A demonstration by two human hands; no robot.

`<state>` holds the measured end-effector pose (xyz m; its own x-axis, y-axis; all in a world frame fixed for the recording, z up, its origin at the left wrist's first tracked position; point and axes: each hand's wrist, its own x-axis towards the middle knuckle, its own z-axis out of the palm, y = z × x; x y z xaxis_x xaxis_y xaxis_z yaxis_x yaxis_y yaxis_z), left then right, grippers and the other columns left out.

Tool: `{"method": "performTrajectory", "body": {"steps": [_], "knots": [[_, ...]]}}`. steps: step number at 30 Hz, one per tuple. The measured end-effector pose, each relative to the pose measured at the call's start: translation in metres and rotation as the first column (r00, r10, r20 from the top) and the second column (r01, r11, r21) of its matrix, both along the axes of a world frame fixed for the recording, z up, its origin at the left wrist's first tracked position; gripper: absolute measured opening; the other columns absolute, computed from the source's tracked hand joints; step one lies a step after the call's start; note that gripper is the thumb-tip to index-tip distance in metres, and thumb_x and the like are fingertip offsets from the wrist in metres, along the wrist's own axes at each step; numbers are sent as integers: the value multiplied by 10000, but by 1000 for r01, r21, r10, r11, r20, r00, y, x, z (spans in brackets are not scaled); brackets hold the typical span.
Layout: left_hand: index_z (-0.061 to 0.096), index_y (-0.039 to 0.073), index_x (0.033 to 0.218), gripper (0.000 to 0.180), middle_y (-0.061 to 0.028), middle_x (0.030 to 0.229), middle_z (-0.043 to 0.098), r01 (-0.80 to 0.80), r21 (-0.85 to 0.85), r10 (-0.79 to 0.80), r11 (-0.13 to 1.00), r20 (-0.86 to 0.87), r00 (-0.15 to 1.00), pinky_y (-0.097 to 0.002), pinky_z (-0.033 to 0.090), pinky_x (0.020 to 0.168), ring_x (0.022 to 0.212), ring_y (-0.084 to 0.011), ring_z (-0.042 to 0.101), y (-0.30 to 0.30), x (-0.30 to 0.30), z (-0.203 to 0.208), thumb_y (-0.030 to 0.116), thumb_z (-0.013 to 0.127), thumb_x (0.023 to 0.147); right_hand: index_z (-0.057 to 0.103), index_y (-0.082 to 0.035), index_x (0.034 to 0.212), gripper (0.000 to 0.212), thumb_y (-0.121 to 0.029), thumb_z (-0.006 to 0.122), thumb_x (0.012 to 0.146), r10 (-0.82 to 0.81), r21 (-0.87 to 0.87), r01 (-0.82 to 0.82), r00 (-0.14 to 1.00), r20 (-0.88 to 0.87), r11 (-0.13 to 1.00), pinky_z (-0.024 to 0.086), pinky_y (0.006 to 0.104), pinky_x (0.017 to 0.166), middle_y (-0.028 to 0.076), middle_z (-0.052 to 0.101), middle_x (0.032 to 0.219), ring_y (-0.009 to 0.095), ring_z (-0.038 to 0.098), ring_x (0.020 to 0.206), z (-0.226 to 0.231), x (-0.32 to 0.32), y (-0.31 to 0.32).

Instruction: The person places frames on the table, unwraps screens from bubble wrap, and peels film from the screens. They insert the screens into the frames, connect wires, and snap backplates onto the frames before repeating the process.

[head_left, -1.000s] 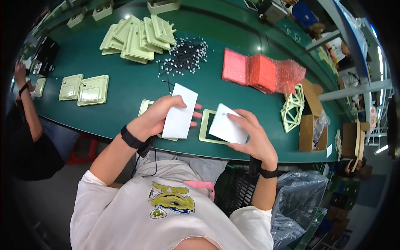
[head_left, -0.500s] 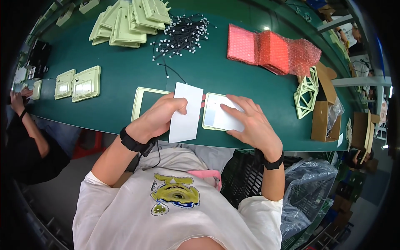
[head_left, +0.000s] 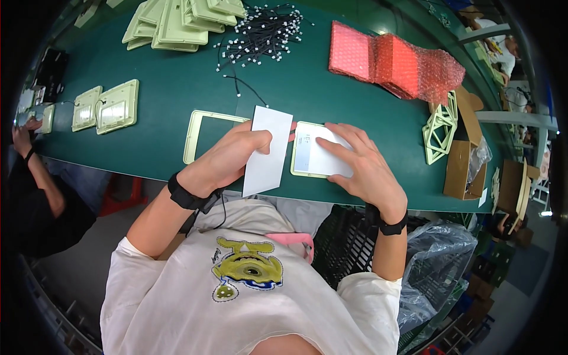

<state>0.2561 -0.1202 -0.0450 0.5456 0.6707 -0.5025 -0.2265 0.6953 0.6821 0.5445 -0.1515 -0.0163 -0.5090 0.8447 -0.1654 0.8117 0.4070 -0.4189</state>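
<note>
The left hand grips a white rectangular sheet between thumb and fingers, holding it tilted over the near edge of the green table, its lower corner hanging past the edge. Just beside it, the right hand lies flat with fingers spread on a white panel set in a pale green frame — pressing on it, not closed around anything. To the left of the sheet an empty pale green frame lies on the table, partly under the left hand. Farther back sit a stack of pale green frames, a tangle of black cables with white plugs and pink bubble-wrap bags. At the left edge another person's hand rests near two more framed panels.
</note>
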Motion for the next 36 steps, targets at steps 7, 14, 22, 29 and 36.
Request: {"method": "performTrajectory", "body": {"steps": [7,14,22,29,36], "knots": [[543,-45,1473,609,-123,1376,646,-17,-1,17,1000,5,1000,-404,537,1069,1235,-231,649,-3,1,-1,70,517,875,661,-245,1496,789,-123,914,759,-27,29,24,995,100,999,500,478,1172,50,508,1648,341,507,1460,-1,-13,-6],[434,-69,1561,763,-168,1623,528,18,-28,-19,999,-4,1000,-445,499,1171,1496,-304,525,-2,3,-3,-5,445,801,661,-279,1499,742,-223,906,801,-82,85,61,961,265,995,548,519,1099,55,506,1652,344,519,1447,2,-27,-16],[425,-57,1580,780,-153,1637,515,1,-42,-1,999,5,1000,-446,469,1201,1501,-280,512,-9,5,-4,10,452,804,652,-276,1508,741,-255,902,810,-91,135,54,953,290,989,552,537,1073,118,452,1664,377,518,1388,0,-32,-21],[417,-42,1607,784,-144,1643,508,-40,-83,46,996,64,997,-435,480,1181,1490,-274,520,-22,11,-11,32,444,828,641,-241,1514,737,-240,894,822,-105,146,64,951,293,987,536,499,1080,173,425,1656,402,511,1345,-3,-35,-27],[428,-46,1607,783,-143,1627,525,-51,-119,58,992,58,997,-428,499,1155,1447,-273,553,-24,10,-6,35,444,828,620,-140,1521,751,-255,891,831,-147,205,94,955,259,974,529,493,1070,211,439,1623,425,519,1294,-18,-45,-39]]}}
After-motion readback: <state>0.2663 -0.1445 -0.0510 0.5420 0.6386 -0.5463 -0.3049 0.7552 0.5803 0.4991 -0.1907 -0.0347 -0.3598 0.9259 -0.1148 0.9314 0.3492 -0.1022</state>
